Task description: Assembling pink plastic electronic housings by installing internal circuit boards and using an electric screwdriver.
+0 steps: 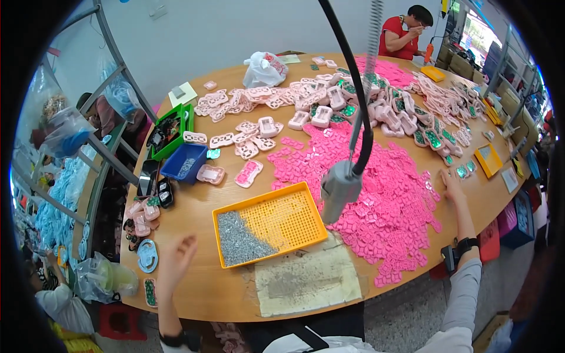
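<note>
My left hand hovers at the left of the yellow perforated tray, its fingers loosely bent and nothing seen in them. Small silver screws or similar metal pieces are heaped in the tray's left part. My right hand reaches out over the table at the right, fingers stretched, just beside a big pile of small pink plastic pieces. A few small green boards lie just beyond those fingertips. An electric screwdriver, grey and hanging on a black cord and spring, is above the pile; neither hand touches it.
Pale pink casings, some with green boards, cover the table's far side. At left stand a blue bin and a green bin. Worn paper lies at the near edge. A co-worker in red sits at the far right.
</note>
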Tool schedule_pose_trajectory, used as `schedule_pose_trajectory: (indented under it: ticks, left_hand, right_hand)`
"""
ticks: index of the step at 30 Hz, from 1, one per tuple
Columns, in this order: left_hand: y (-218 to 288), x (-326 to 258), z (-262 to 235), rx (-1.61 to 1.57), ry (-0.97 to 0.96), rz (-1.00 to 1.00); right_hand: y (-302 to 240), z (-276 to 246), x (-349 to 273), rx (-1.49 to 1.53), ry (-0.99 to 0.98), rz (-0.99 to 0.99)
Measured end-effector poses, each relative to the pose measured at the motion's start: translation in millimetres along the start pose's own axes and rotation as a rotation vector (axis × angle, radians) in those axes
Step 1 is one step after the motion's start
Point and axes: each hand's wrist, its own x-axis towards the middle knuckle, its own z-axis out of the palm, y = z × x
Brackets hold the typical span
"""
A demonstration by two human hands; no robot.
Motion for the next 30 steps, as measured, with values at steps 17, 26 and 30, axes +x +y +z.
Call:
schedule_pose_trajectory:
  ticks: [17,26,30]
  left_hand:
    - [-74,258,155,0.062,-0.019,0.532]
    - [-20,177,82,-0.106,0.045,0.356]
    - [25,68,48,-0.037,-0.026,0.473]
  right_hand:
    - [-87,-116,-118,0.622,0.369,-0.182]
    - [-193,-135,-237,0.93,0.151,-0.419]
    - [-207,-146,-249,1.018,0.065,-0.394]
